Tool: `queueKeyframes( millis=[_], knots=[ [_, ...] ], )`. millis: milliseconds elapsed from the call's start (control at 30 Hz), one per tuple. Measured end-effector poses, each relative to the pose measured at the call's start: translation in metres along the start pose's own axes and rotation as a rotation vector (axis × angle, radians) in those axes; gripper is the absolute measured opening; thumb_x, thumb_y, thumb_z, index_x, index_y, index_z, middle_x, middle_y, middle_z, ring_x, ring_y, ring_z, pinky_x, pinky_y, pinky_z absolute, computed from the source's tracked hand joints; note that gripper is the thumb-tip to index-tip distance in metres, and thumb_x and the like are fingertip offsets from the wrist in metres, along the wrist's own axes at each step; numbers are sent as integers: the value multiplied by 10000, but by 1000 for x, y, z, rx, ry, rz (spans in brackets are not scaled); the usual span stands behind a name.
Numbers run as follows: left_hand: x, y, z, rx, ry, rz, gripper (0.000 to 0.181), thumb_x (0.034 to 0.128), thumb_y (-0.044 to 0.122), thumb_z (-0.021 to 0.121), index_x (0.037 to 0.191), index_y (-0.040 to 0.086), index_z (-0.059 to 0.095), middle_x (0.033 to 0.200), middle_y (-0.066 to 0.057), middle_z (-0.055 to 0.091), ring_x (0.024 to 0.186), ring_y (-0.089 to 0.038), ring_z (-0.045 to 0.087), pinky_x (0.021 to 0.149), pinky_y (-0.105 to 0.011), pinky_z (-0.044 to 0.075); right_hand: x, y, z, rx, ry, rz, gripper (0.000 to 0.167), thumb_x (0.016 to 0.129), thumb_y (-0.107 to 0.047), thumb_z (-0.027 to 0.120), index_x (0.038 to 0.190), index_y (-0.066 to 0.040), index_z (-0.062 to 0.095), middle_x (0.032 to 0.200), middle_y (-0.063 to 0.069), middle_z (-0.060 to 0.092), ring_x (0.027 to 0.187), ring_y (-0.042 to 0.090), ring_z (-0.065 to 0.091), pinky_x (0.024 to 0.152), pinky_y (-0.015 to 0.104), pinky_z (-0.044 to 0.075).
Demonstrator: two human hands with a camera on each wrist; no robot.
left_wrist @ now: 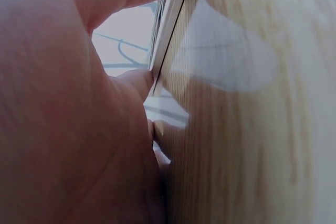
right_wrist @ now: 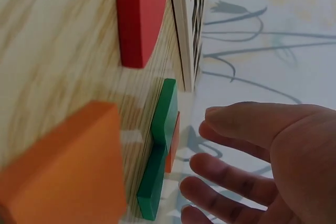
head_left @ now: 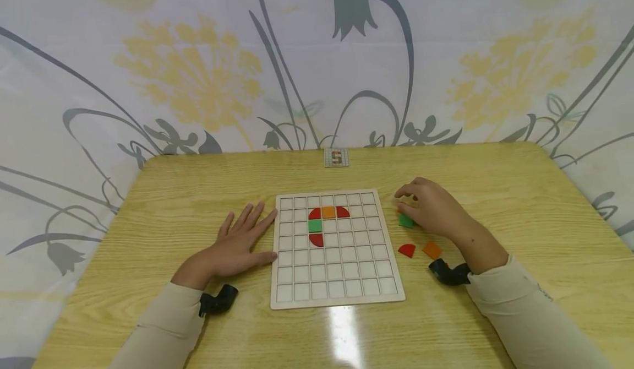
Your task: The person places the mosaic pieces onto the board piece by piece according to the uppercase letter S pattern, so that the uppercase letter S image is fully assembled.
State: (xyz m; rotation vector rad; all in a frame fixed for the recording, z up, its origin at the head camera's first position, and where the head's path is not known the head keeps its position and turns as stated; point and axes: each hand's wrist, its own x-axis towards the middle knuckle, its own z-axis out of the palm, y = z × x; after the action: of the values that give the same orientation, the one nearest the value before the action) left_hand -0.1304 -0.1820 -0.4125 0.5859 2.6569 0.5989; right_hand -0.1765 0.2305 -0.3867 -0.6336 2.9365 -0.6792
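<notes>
A white gridded board [head_left: 342, 270] lies on the wooden table, with red quarter-round pieces [head_left: 316, 240], an orange square [head_left: 328, 212] and a green square [head_left: 315, 226] in its upper cells. My left hand [head_left: 233, 252] rests flat with spread fingers, thumb and a fingertip touching the board's left edge. Right of the board my right hand [head_left: 436, 208] hovers over green pieces [head_left: 405, 221]. In the right wrist view the right hand [right_wrist: 294, 156] has loosely bent, parted fingers holding nothing, beside two green pieces [right_wrist: 165, 111] with an orange one [right_wrist: 172, 145] behind them.
Nearer me on the right lie a red quarter-round piece [head_left: 407, 250] and an orange square [head_left: 432, 249]. A small picture card [head_left: 337, 157] showing a pattern on a grid lies behind the board. A floral cloth [head_left: 307, 60] hangs behind the table.
</notes>
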Motion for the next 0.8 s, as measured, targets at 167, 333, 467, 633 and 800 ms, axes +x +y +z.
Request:
queueKeyframes(
  millis=[167, 333, 467, 633, 800],
  knots=[
    [0, 0, 0, -6, 0, -6, 863, 968, 525, 565, 1630, 225, 98, 1700, -81, -59, 1561, -341, -112, 1196, -598, -141, 2, 6, 0, 20, -37, 11, 214, 962, -155, 674, 1124, -27, 731, 1065, 150, 663, 921, 271, 635, 794, 450, 554],
    [0, 0, 0, -5, 4, 1, 863, 967, 532, 564, 1630, 219, 107, 1700, -92, -55, 1561, -351, -104, 1195, -604, -132, 2, 8, 1, 21, -61, 18, 177, 948, -124, 685, 1091, -32, 735, 1021, 127, 670, 883, 242, 649, 764, 411, 563],
    [-1, 0, 0, -6, 3, -2, 861, 969, 528, 563, 1630, 220, 104, 1700, -89, -56, 1562, -348, -106, 1195, -604, -133, 2, 9, 1, 30, -69, 16, 170, 943, -92, 681, 1091, -27, 732, 1016, 130, 674, 888, 248, 652, 768, 412, 567],
    [-1, 1, -1, -11, 2, 3, 858, 969, 532, 562, 1630, 220, 112, 1701, -94, -46, 1561, -353, -101, 1195, -611, -127, 2, 10, 2, 27, -74, 20, 175, 940, -79, 679, 1097, -20, 729, 997, 124, 677, 882, 248, 651, 771, 420, 566],
    [-1, 1, 0, -15, 4, 6, 857, 970, 527, 561, 1630, 214, 111, 1700, -101, -48, 1559, -362, -102, 1189, -618, -129, 2, 11, 1, 22, -72, 21, 174, 937, -66, 678, 1094, -13, 728, 987, 127, 678, 875, 251, 650, 768, 422, 565]
  ],
)
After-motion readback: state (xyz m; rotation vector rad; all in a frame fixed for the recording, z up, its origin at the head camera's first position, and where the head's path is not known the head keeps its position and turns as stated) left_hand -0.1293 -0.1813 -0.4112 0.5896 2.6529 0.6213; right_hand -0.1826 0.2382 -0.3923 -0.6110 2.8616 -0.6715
